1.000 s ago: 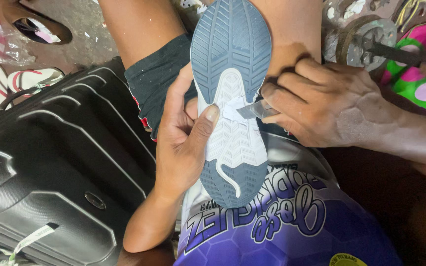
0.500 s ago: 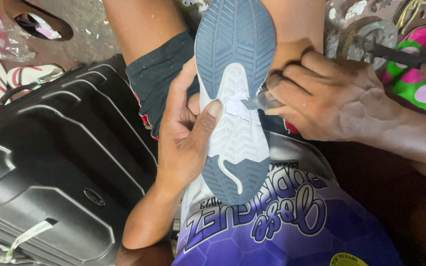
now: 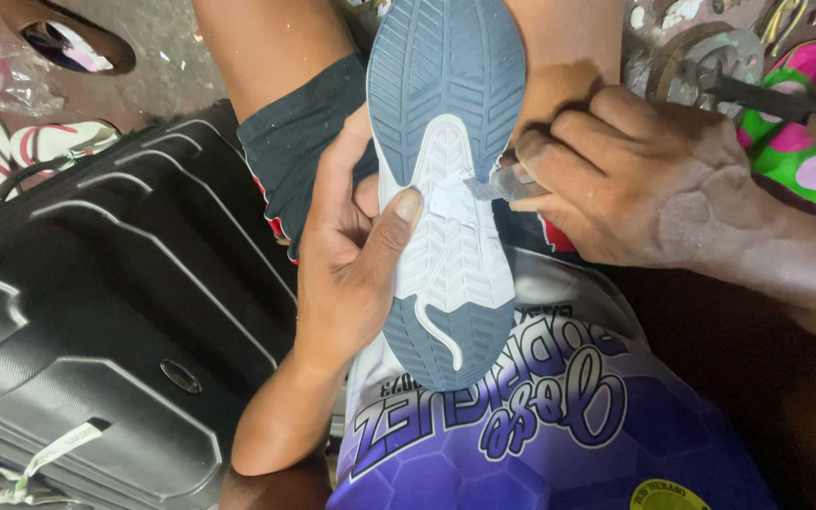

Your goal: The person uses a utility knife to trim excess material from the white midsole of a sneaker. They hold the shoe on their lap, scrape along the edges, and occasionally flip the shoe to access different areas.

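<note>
A sports shoe (image 3: 446,104) lies sole up on my lap, its tread grey-blue at both ends and white in the middle. My left hand (image 3: 347,264) grips the shoe's left edge, thumb pressed on the white mid-sole. My right hand (image 3: 639,184) comes in from the right, shut on a small flat metal blade (image 3: 495,186). The blade's tip touches the white tread just right of my thumb. Most of the blade is hidden inside my fingers.
A black hard-shell suitcase (image 3: 87,321) lies at the left against my thigh. A purple printed shirt (image 3: 540,425) covers my lap below the shoe. Sandals (image 3: 35,146) rest on the ground at far left. A pink and green spotted item (image 3: 809,142) and dark tool sit at top right.
The shoe and both hands sit slightly higher and further right in view. The blade has stayed at the same spot on the white tread, with my thumb beside it.
</note>
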